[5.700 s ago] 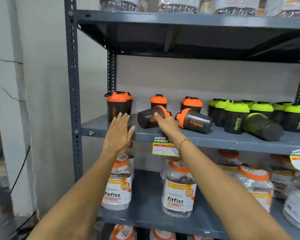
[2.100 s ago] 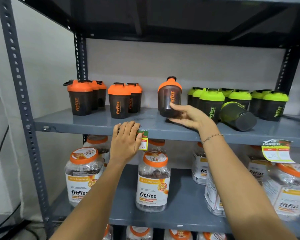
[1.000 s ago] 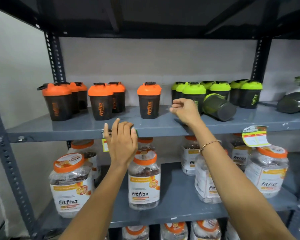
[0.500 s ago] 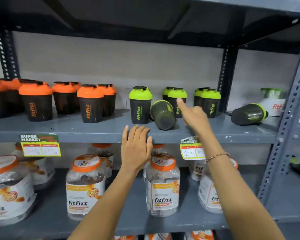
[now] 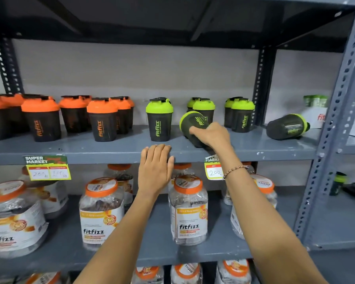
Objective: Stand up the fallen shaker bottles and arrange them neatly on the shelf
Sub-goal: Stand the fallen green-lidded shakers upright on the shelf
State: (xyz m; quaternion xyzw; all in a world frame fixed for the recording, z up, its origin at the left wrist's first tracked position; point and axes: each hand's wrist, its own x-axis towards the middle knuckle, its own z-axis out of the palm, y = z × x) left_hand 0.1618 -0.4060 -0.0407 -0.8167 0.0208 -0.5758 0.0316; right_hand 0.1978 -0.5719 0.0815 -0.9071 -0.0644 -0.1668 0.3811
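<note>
Grey metal shelf (image 5: 111,149) against a pale wall, stocked with shaker bottles.

Right hand (image 5: 212,136) wrapped around a tipped green-lidded bottle (image 5: 192,124), fingers over its dark body, lid end raised to the upper left, base hidden behind the hand. "fitfizz" readable in green on its side. Left hand (image 5: 155,169) spread flat and empty, fingertips resting on the shelf's front edge, just below and left of the held bottle.

Just left of the grip, one upright green-lidded bottle (image 5: 159,119) marked "fitfizz". Behind and right, two pairs of upright green-lidded bottles (image 5: 242,115). Further right, well apart, another fallen bottle (image 5: 286,127) on its side, lid pointing right. Far left, rows of upright orange-lidded bottles (image 5: 101,119) with orange "fitfizz" lettering.

On the shelf edge, a yellow price tag (image 5: 47,168) headed "SUPER MARKET", handwritten "200" and "100"; a second tag (image 5: 213,169) partly covered by the right wrist, "200" showing.

Below, clear jars (image 5: 188,210) with orange lids, labelled "fitfizz".
</note>
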